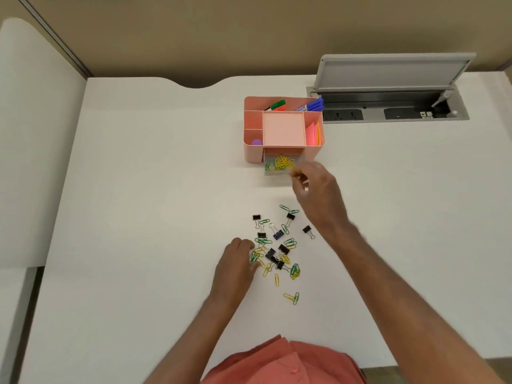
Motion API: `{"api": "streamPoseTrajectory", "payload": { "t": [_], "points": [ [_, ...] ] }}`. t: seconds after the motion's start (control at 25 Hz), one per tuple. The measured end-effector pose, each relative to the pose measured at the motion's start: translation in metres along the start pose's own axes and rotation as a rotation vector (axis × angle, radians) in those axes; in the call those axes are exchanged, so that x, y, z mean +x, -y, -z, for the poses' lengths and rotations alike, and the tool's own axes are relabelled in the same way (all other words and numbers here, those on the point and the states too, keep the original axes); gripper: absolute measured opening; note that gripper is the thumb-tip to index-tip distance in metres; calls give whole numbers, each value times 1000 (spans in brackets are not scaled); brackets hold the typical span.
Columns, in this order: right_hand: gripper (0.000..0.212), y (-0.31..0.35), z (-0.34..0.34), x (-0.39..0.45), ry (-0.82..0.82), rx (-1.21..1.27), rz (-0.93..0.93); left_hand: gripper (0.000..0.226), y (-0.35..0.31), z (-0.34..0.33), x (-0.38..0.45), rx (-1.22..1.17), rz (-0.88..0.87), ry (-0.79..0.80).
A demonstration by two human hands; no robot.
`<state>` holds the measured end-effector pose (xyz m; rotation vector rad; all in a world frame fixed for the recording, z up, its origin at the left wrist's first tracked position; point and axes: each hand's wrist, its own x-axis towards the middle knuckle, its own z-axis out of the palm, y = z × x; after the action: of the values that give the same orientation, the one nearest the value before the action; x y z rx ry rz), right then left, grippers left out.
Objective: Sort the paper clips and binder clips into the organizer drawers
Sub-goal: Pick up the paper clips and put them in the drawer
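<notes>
A pink desk organizer (253, 155) stands at the back of the white desk. Its clear drawer (277, 172) is pulled out and holds yellow and green paper clips (282, 163). My right hand (315, 187) hovers at the drawer's right front corner with its fingers curled together; whether it holds a clip is unclear. A loose pile of green and yellow paper clips (294, 270) mixed with black binder clips (270, 254) lies nearer me. My left hand (238, 261) rests at the pile's left edge, fingers curled onto green clips (252, 256).
The organizer's top compartments hold markers (311, 106), pink sticky notes (312, 134) and a purple object (257, 142). An open cable box with sockets (388, 113) is sunk into the desk at the back right. White partitions (33, 134) border the desk's left.
</notes>
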<state>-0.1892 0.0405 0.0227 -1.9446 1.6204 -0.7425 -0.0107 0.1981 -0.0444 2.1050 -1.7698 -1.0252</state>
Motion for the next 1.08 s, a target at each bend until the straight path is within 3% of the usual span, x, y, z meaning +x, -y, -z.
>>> {"api": "streamPoseTrajectory", "payload": {
  "t": [0.24,0.4,0.56,0.8,0.88,1.08],
  "points": [
    [17,-16,-25,-114,256,-73,-178,13,-12,-4,10,54,39,6],
    [29,-25,-24,-140,313,-191,-253,12,-17,-7,11,101,29,12],
    [40,-41,-13,-157,500,-199,-314,17,-19,-8,7,129,-16,-5],
    [95,-34,-13,-177,633,-225,-217,15,-22,-5,4,131,-26,-25],
    [89,-33,-18,-181,634,-280,-184,15,-22,-4,4,121,-24,-23],
    [31,-39,-29,-178,438,-128,-256,14,-22,-2,3,87,-21,-15]
  ]
}}
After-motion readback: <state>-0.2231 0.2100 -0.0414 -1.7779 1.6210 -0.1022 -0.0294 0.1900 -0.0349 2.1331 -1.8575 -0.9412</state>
